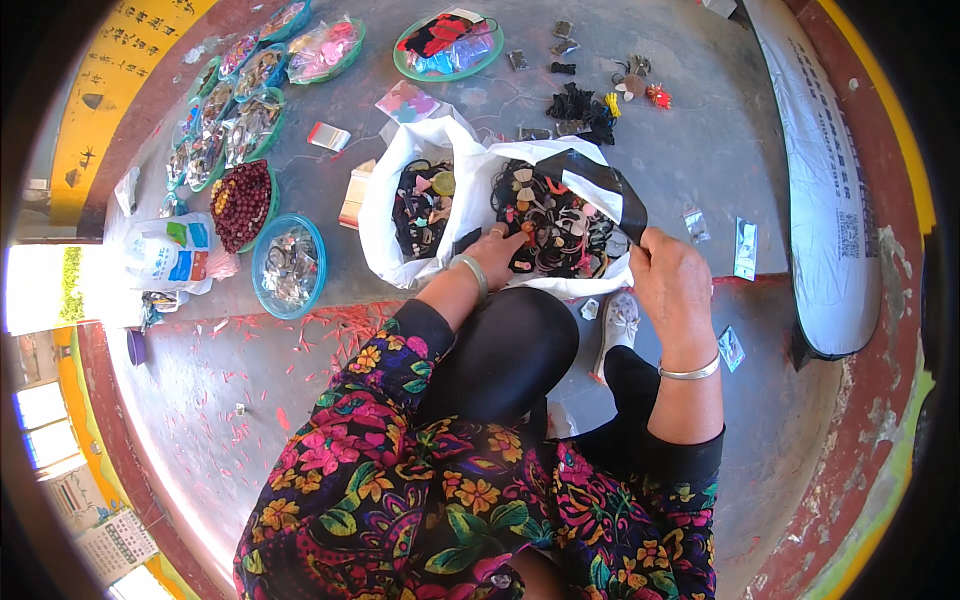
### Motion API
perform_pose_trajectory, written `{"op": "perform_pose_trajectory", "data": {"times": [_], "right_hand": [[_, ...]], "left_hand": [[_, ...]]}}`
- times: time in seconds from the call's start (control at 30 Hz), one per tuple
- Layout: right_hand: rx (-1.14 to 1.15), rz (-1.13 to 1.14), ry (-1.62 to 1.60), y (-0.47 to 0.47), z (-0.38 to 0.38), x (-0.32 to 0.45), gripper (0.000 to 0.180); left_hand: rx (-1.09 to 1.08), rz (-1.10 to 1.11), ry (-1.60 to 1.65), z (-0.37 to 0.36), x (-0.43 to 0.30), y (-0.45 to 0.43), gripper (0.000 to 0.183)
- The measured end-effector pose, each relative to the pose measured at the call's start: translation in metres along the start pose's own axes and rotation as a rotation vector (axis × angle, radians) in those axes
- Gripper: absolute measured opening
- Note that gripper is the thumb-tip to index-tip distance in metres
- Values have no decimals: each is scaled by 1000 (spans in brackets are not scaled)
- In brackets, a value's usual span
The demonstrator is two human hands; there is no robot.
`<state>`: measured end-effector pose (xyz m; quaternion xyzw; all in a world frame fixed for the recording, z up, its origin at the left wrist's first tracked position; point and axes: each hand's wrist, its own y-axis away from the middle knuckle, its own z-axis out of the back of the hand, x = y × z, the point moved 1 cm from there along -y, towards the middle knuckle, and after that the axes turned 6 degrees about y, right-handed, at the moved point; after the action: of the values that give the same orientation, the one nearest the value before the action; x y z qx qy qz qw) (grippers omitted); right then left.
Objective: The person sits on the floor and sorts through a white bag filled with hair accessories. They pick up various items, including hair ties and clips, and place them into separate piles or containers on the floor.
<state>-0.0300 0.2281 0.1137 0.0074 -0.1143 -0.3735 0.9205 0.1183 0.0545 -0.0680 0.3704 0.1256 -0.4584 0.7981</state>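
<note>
Two white sacks with rolled rims stand side by side before me. The right sack (555,285) holds many dark hair ties with small ornaments (562,225); the left sack (379,217) holds similar hair ties (424,210). My left hand (495,251), with a ring and a pale bangle, lies at the right sack's near left edge, its fingertips at the hair ties; whether it grips anything is hidden. My right hand (671,270), wearing a silver bangle, pinches the right sack's rim where a black strip (630,202) crosses it.
Baskets of packaged trinkets, one a blue basket (322,266), stand at left near dark red beads (241,202). Beyond the sacks lie black cords (581,105) and a green basket (499,46). A long white wrapped roll (825,187) lies at right. Red scraps litter the lower floor.
</note>
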Motion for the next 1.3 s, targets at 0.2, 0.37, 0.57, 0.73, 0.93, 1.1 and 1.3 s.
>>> {"op": "perform_pose_trajectory", "data": {"times": [0.2, 0.37, 0.57, 0.73, 0.93, 1.1, 1.3], "right_hand": [[-14, 38, -13, -5, -3, 5, 17], [-22, 39, -5, -7, -1, 6, 17], [-40, 40, 11, -8, -5, 6, 18], [-30, 19, -12, -9, -6, 2, 18], [-69, 24, -42, -16, -5, 4, 17], [-73, -15, -62, -21, -1, 5, 16], [-92, -4, -56, -21, 2, 3, 15]], "left_hand": [[-66, -207, -267, -14, -3, -22, 66], [-202, -284, -167, -27, 9, -38, 58], [-573, -385, 237, -14, -1, -58, 48], [-618, -231, 462, 15, -17, -91, 34], [-376, 20, 1134, 43, -25, -110, 23], [-122, -90, 1746, 44, -15, -102, 18], [174, -192, 1896, 45, -1, -57, 29]]}}
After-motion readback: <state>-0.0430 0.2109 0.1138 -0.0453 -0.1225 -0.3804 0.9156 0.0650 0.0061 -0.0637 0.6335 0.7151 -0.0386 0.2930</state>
